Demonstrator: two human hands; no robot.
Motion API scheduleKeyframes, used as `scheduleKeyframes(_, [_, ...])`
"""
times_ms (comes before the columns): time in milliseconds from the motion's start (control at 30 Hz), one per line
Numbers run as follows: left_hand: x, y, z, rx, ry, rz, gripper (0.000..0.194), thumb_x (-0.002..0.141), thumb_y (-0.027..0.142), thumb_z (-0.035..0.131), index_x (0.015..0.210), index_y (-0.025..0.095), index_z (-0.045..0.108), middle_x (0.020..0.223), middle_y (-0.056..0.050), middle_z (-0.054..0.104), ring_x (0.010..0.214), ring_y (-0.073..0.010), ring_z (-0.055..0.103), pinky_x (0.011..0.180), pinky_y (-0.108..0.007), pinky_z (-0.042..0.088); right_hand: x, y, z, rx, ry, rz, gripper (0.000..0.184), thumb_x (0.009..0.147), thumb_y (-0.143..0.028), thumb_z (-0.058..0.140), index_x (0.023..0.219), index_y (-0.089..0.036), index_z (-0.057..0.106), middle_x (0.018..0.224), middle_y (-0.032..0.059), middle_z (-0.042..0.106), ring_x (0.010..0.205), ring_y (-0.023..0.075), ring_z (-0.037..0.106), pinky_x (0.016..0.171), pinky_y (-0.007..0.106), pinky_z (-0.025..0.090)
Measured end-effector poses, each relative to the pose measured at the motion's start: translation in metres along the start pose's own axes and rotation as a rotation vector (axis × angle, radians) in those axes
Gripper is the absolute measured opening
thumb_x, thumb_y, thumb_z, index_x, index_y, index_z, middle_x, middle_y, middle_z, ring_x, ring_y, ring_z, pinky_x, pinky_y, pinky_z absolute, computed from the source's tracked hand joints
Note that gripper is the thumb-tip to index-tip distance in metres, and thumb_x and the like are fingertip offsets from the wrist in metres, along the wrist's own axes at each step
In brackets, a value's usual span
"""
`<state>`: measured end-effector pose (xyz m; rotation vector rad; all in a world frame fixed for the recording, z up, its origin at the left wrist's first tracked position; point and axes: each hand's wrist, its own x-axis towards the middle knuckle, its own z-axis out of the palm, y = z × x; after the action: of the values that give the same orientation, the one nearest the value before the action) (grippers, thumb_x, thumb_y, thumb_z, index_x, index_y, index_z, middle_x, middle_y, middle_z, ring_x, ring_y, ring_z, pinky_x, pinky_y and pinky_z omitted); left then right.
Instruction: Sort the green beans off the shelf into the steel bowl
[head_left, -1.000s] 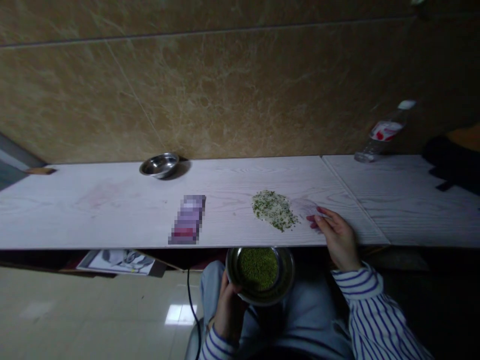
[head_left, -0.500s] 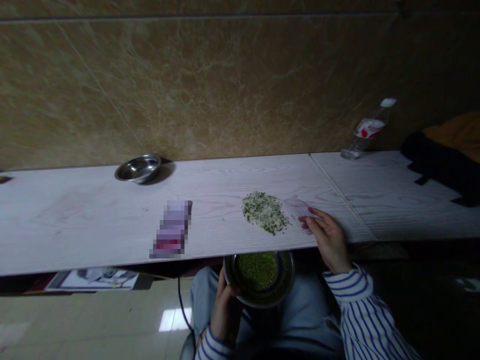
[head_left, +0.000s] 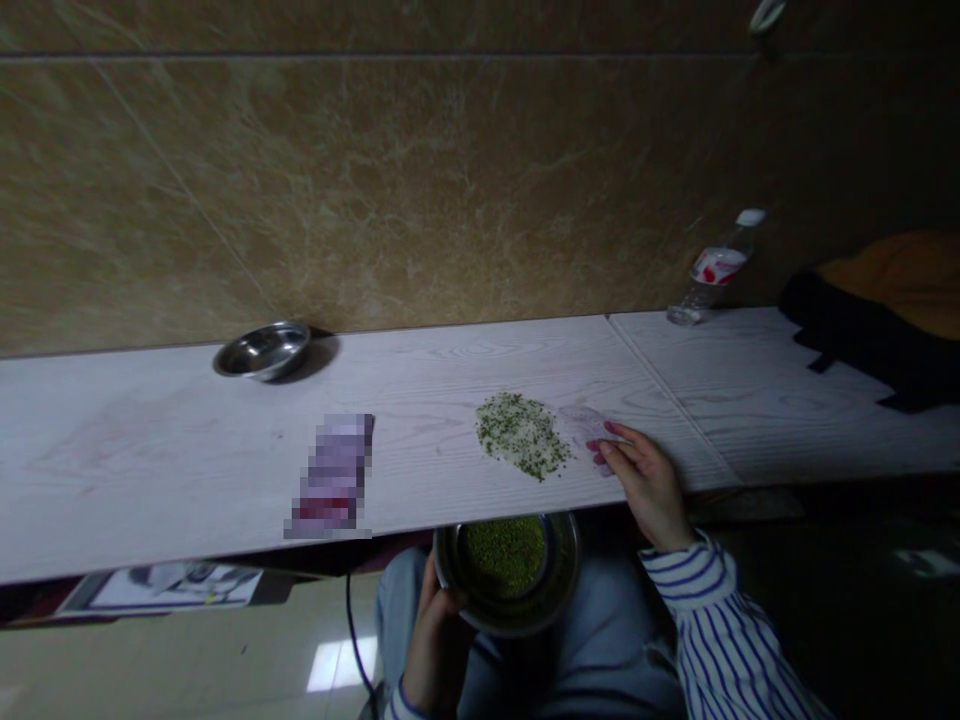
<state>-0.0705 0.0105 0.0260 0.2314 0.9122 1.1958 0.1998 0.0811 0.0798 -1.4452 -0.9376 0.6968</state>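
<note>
My left hand [head_left: 439,630] grips the left rim of a metal bowl [head_left: 562,590], held over my lap just under the table's front edge. Green beans [head_left: 506,555], which look like mung beans, lie in this bowl. On the table is a flat, spread pile of white grains mixed with green beans [head_left: 521,435]. My right hand [head_left: 649,485] pinches a thin, see-through plastic piece [head_left: 581,425] between thumb and fingers. Its far edge lies close to the pile's right side; I cannot tell whether they touch.
A second metal bowl [head_left: 262,352] stands at the back left by the wall. A blurred-out purple packet-like item [head_left: 332,475] lies left of the pile. At the back right are a plastic bottle [head_left: 716,268] and a dark and orange cloth item [head_left: 885,310].
The whole view has shifted slightly, with the table lower and a bit further left. Both hands keep their holds, and the pile looks much the same.
</note>
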Motion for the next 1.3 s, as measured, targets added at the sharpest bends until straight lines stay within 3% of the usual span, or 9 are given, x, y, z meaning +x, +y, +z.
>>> scheduleKeyframes(167, [-0.001, 0.001, 0.000, -0.011, -0.037, -0.006, 0.062, 0.070, 0.021, 0.072, 0.131, 0.033, 0.069, 0.132, -0.006, 0.071, 0.131, -0.0375, 0.056, 0.103, -0.047, 0.049, 0.003, 0.000, -0.002, 0.045, 0.051, 0.023, 0.054, 0.075, -0.054, 0.077, 0.114, -0.017, 0.067, 0.088, 0.0108, 0.080, 0.071, 0.0209, 0.071, 0.066, 0.035, 0.056])
scheduleKeyframes(467, [0.010, -0.002, -0.028, -0.033, -0.018, -0.046, 0.063, 0.062, 0.020, 0.077, 0.123, 0.036, 0.072, 0.119, -0.005, 0.077, 0.132, -0.0395, 0.057, 0.103, -0.049, 0.051, 0.003, 0.002, -0.003, 0.055, 0.044, 0.003, 0.052, 0.076, -0.053, 0.077, 0.114, -0.018, 0.070, 0.086, 0.0097, 0.080, 0.073, 0.0213, 0.072, 0.069, 0.037, 0.058])
scheduleKeyframes(733, [0.003, -0.003, -0.023, -0.033, -0.043, -0.020, 0.065, 0.065, 0.021, 0.077, 0.128, 0.032, 0.070, 0.126, -0.007, 0.075, 0.131, -0.0400, 0.057, 0.104, -0.049, 0.050, -0.001, -0.003, -0.004, -0.131, -0.194, -0.077, 0.045, 0.078, -0.057, 0.075, 0.104, -0.021, 0.077, 0.093, 0.0107, 0.082, 0.085, 0.0268, 0.078, 0.084, 0.044, 0.063])
scheduleKeyframes(900, [-0.003, 0.002, -0.018, -0.061, -0.039, -0.049, 0.069, 0.064, 0.019, 0.076, 0.131, 0.034, 0.068, 0.123, -0.007, 0.076, 0.128, -0.0401, 0.060, 0.103, -0.051, 0.050, -0.010, -0.014, -0.002, -0.294, -0.321, -0.191, 0.030, 0.085, -0.047, 0.070, 0.103, -0.025, 0.081, 0.107, 0.0083, 0.081, 0.101, 0.0278, 0.076, 0.096, 0.046, 0.060])
scheduleKeyframes(1067, [-0.011, 0.006, -0.012, -0.064, -0.025, -0.048, 0.068, 0.068, 0.017, 0.073, 0.134, 0.032, 0.067, 0.128, -0.008, 0.074, 0.130, -0.0394, 0.058, 0.105, -0.050, 0.049, -0.015, -0.022, 0.000, -0.432, -0.415, -0.277, 0.024, 0.088, -0.038, 0.065, 0.104, -0.029, 0.081, 0.104, 0.0055, 0.081, 0.098, 0.0269, 0.076, 0.091, 0.043, 0.062])
scheduleKeyframes(1300, [-0.010, 0.002, -0.014, -0.048, -0.037, -0.046, 0.070, 0.068, 0.019, 0.075, 0.137, 0.032, 0.065, 0.129, -0.009, 0.073, 0.131, -0.0390, 0.057, 0.106, -0.050, 0.047, 0.005, -0.024, 0.009, -0.463, -0.439, -0.306, 0.026, 0.089, -0.035, 0.061, 0.105, -0.028, 0.080, 0.106, 0.0048, 0.081, 0.100, 0.0259, 0.075, 0.091, 0.041, 0.060])
